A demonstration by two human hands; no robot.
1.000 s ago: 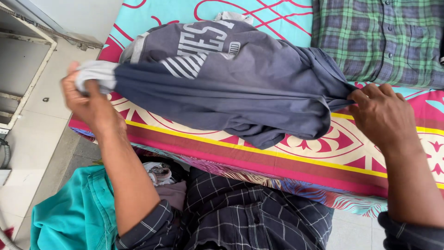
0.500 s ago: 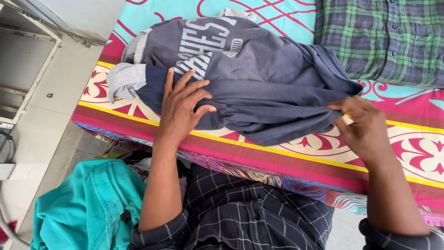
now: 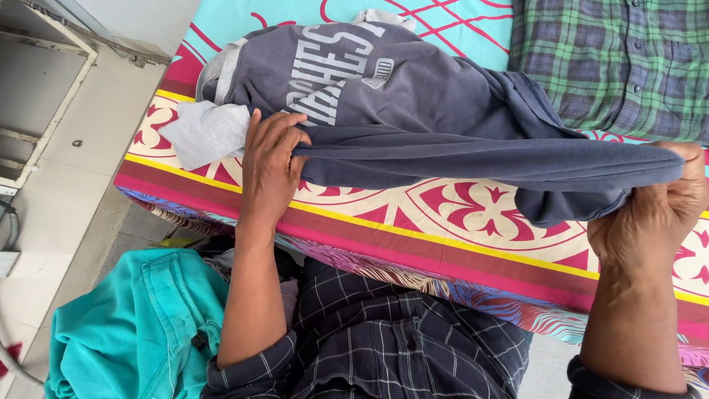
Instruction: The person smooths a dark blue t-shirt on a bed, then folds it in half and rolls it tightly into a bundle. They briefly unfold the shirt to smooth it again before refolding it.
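A dark blue-grey shirt [image 3: 413, 111] with pale printed lettering and light grey cuffs lies on a bed covered by a patterned sheet [image 3: 473, 214] in red, yellow and turquoise. My left hand [image 3: 269, 166] presses down on the shirt's near edge, fingers pinching the fabric beside a light grey cuff [image 3: 203, 133]. My right hand [image 3: 653, 218] grips the other end of the same folded edge and holds it stretched taut out to the right, lifted off the sheet.
A green plaid shirt [image 3: 613, 66] lies at the bed's far right. A turquoise garment [image 3: 133, 325] sits in a heap by my lap at lower left. Tiled floor and a white frame [image 3: 44, 96] lie to the left.
My right hand has pulled the shirt's edge further right and stretched it straight. My left hand went from flat on the shirt to gripping its edge.
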